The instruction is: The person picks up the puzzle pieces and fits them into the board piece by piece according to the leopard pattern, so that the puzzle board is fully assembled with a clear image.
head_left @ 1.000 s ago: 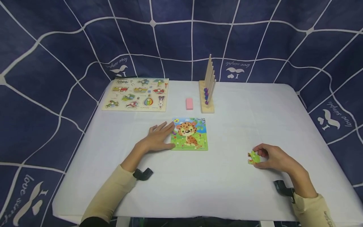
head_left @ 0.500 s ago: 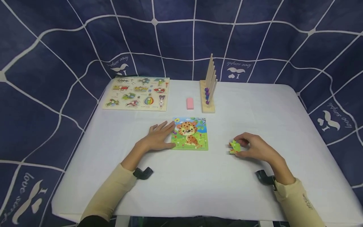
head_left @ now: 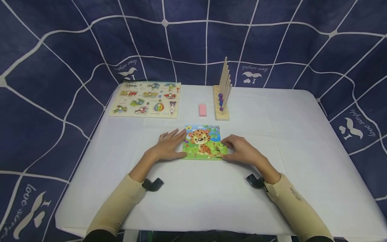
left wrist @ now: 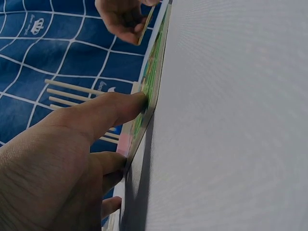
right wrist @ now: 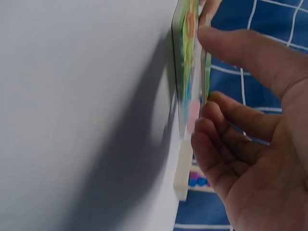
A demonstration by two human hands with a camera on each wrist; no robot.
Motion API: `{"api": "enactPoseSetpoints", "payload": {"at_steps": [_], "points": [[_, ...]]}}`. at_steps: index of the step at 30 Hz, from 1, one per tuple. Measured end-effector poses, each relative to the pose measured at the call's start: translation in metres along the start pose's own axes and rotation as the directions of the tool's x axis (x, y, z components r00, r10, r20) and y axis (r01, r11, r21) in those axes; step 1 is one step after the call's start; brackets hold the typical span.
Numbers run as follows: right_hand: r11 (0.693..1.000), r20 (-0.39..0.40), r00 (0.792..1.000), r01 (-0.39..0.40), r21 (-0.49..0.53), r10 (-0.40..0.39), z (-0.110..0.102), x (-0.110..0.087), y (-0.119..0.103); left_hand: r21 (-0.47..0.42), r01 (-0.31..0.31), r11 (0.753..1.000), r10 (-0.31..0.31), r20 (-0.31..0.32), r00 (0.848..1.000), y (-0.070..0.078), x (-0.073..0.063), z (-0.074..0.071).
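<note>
A leopard jigsaw puzzle [head_left: 200, 137] in a square green-edged tray lies in the middle of the table. My left hand [head_left: 165, 147] rests along its left edge, fingers stretched and spread, thumb on the near corner. Over the lower right of the picture, my right hand [head_left: 244, 152] pinches a green puzzle piece [head_left: 224, 150] between thumb and fingertips. From the right wrist view, this thin piece [right wrist: 206, 79] is held just above the tray, a gap showing between them. The fingers cover part of its outer edge.
A wooden vehicle peg puzzle [head_left: 145, 99] lies at the back left. Behind the leopard puzzle are a pink block [head_left: 202, 110] and a wooden stand [head_left: 222, 116] with upright rods and purple and blue beads. White cloth covers the table; a dark blue curtain hangs around it.
My right hand has carried the green puzzle piece leftward from the right side of the table to above the leopard puzzle. The left hand has stayed at the tray's left edge.
</note>
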State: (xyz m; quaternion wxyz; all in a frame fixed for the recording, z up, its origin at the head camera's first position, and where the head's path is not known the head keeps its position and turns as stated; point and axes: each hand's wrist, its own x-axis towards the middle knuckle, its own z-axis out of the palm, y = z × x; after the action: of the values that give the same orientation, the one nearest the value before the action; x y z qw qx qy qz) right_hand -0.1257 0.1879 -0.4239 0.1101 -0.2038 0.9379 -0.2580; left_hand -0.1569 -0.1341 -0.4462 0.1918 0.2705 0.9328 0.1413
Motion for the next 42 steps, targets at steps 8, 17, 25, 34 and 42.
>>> {"api": "enactPoseSetpoints", "payload": {"at_steps": [8,17,25,34,42], "points": [[1.000,0.045,0.999,0.005,-0.008,-0.005,0.010,0.019,-0.011,-0.002,0.002,1.000,-0.002,0.001,1.000,-0.001,-0.001,0.000],[0.999,0.095,0.995,-0.027,-0.021,0.029,0.012,0.028,-0.015,0.002,-0.001,1.000,0.001,-0.002,1.000,-0.001,0.001,-0.001],[1.000,0.089,0.996,-0.024,-0.007,0.025,0.011,0.030,-0.015,0.001,-0.007,1.000,0.007,-0.005,1.000,-0.002,0.002,0.000],[1.000,0.067,0.998,0.017,0.020,-0.018,0.013,0.032,-0.012,-0.005,-0.008,1.000,0.008,-0.012,1.000,-0.002,0.002,0.001],[0.999,0.071,0.997,0.001,0.035,-0.003,0.014,0.036,-0.011,-0.013,-0.008,1.000,0.008,-0.006,1.000,-0.002,0.002,0.001]]}}
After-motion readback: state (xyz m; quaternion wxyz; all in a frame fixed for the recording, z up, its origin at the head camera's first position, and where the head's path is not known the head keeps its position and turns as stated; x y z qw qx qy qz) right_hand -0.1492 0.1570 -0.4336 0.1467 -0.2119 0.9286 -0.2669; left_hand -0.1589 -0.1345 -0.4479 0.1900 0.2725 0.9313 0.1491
